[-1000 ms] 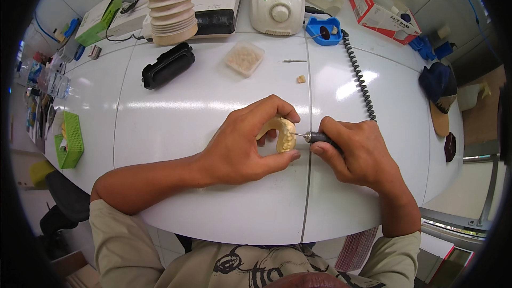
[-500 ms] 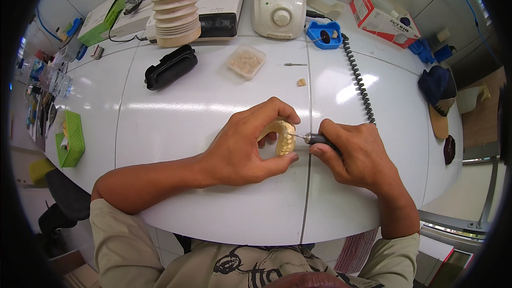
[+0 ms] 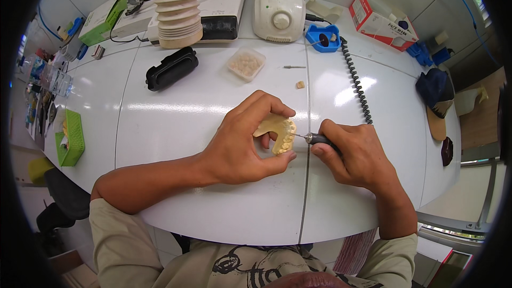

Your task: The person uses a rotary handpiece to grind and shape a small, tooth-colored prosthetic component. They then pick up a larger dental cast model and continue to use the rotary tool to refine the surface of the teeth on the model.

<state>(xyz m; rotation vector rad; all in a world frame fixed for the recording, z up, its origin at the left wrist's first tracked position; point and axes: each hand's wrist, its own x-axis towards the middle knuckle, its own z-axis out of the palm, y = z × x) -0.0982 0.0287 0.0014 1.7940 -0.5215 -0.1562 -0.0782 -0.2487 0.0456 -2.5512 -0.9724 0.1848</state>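
Observation:
Over the middle of the white table, my left hand [image 3: 242, 141] grips a cream-coloured dental model [image 3: 288, 137], a horseshoe arch of teeth. Its fingers bend round the far side while the thumb presses the near end. From the right, my right hand [image 3: 354, 152] wraps round a dark rotary handpiece [image 3: 320, 139]. The handpiece's thin bur points left, its tip at the outer face of the teeth; whether it touches I cannot tell. A coiled black cord [image 3: 358, 82] runs from behind the right hand toward the back of the table.
Farther back are a translucent tub of pale pieces [image 3: 246, 64], a black case [image 3: 172, 69], a loose bur [image 3: 294, 66] and a small tan piece [image 3: 300, 85]. A white control unit [image 3: 279, 10], ribbed hose [image 3: 180, 5] and blue tray [image 3: 324, 38] stand behind. A green basket [image 3: 71, 138] sits left.
My left hand has tilted the dental model, so more of its flat inner side shows, and has shifted slightly left. The right hand with the handpiece stays nearly in place.

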